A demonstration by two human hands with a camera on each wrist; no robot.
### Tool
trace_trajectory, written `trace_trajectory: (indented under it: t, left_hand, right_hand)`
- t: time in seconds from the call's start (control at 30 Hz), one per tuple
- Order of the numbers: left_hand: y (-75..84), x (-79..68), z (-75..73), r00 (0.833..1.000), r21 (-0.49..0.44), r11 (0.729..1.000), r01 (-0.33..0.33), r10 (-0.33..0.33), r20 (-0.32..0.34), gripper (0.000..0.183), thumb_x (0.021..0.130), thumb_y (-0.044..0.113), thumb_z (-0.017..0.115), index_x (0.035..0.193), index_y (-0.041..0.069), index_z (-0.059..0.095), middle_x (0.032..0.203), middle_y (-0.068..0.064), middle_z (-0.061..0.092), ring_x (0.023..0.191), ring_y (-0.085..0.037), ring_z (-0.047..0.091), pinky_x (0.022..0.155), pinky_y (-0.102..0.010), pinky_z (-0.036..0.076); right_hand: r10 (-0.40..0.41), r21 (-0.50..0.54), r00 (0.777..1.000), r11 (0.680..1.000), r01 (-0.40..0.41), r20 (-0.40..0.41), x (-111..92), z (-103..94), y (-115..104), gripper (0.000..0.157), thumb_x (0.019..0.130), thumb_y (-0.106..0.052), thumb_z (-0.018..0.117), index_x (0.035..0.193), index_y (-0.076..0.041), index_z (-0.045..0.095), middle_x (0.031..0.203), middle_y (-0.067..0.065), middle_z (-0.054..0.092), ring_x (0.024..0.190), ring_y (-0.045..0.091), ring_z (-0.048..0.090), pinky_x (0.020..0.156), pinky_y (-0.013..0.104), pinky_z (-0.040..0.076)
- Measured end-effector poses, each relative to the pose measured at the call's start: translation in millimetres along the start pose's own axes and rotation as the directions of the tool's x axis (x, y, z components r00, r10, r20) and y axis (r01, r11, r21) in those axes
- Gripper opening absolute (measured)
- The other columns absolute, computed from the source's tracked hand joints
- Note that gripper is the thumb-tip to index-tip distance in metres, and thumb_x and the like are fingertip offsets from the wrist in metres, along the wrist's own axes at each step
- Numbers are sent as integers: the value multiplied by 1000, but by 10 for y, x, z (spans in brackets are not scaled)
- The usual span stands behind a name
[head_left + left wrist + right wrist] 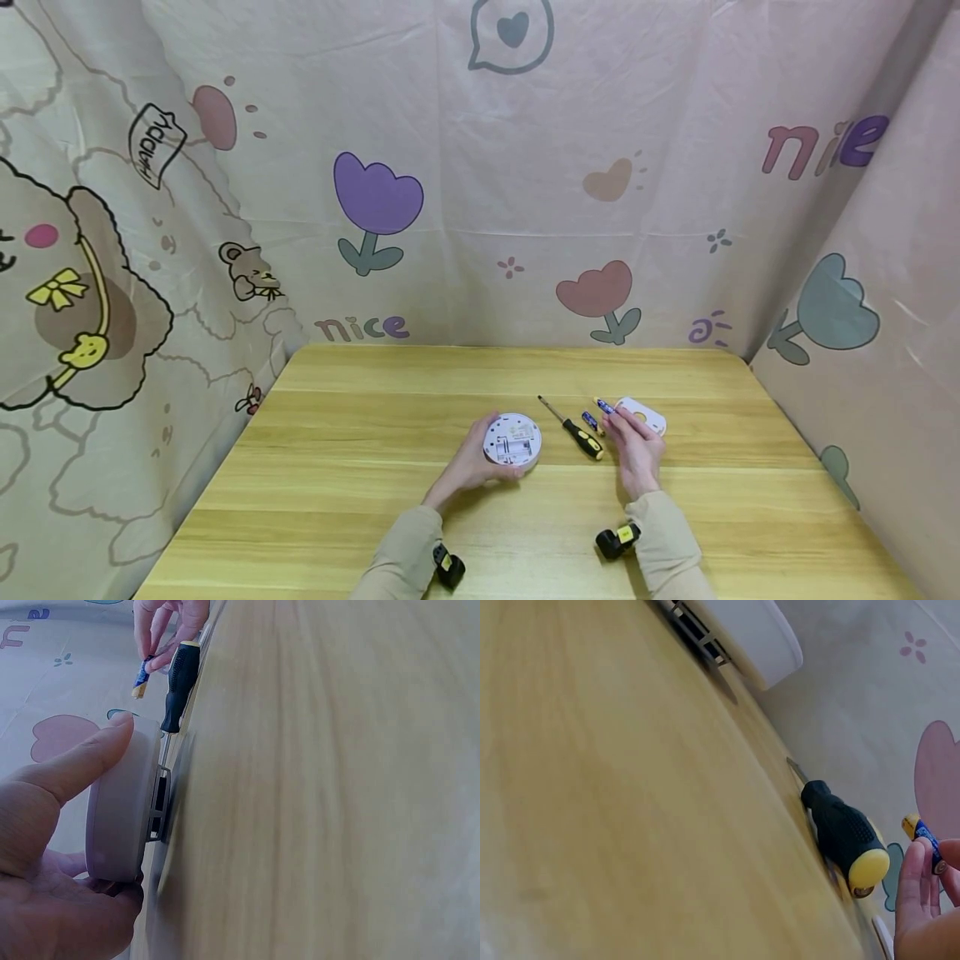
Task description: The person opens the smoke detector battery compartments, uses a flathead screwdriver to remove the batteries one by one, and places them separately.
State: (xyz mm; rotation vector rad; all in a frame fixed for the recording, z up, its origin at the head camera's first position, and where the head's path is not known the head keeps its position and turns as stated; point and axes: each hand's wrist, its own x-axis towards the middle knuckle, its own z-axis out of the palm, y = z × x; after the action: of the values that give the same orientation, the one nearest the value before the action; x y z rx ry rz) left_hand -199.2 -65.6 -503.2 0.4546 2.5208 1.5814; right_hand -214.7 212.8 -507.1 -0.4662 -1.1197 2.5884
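In the head view my left hand (471, 463) grips a round white device (528, 453) by its side, thumb and fingers around the edge. The device's upturned face shows an uncovered battery compartment. My right hand (639, 450) pinches a small blue-and-yellow battery (604, 406) between thumb and fingertips. In the right wrist view this battery (925, 843) is raised off the table. A second battery (590, 421) lies on the wood just left of the right hand. Between the hands lies a black-and-yellow screwdriver (582, 439), its shaft toward the back.
A white plate (654, 419) with rounded corners and a hole lies behind the right hand, which partly covers it. The wooden table (360, 450) ends at a printed curtain (480, 192) at the back. More curtain hangs along both sides.
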Motion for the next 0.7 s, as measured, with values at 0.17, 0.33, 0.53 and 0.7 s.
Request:
trace_trajectory:
  t: [0.17,0.33,0.53,0.7]
  left_hand:
    - [-2,-6,4,1000,-3,1000,-3,3,-2,110,68,12,92,155,-5,25,155,-31,35,141,-51,38,119,-68,28]
    - [-4,-7,5,1000,-1,1000,-9,9,-6,109,68,10,91,154,-6,25,155,-32,35,141,-52,38,120,-68,27]
    - [-17,0,5,1000,-2,1000,1,-1,-3,110,69,12,91,155,-5,24,156,-32,34,141,-51,37,120,-68,27]
    - [-11,3,-3,1000,-7,1000,17,-17,1,111,69,13,91,156,-4,24,156,-31,33,141,-51,37,120,-68,27]
  right_hand:
    - [-17,-45,1000,999,16,-12,32,-46,40,24,86,17,65,99,1,77,79,8,77,71,16,76,78,26,64]
    - [-31,-95,999,995,29,-24,54,-82,63,26,85,17,66,102,0,76,79,6,77,73,15,76,79,25,64]
    - [-40,-186,999,982,33,-34,71,-102,56,29,85,17,65,92,-8,79,80,2,76,74,14,77,80,23,63]
    - [-49,-281,998,959,37,-36,87,-110,44,28,84,16,66,91,-9,77,77,-1,75,72,12,75,80,23,63]
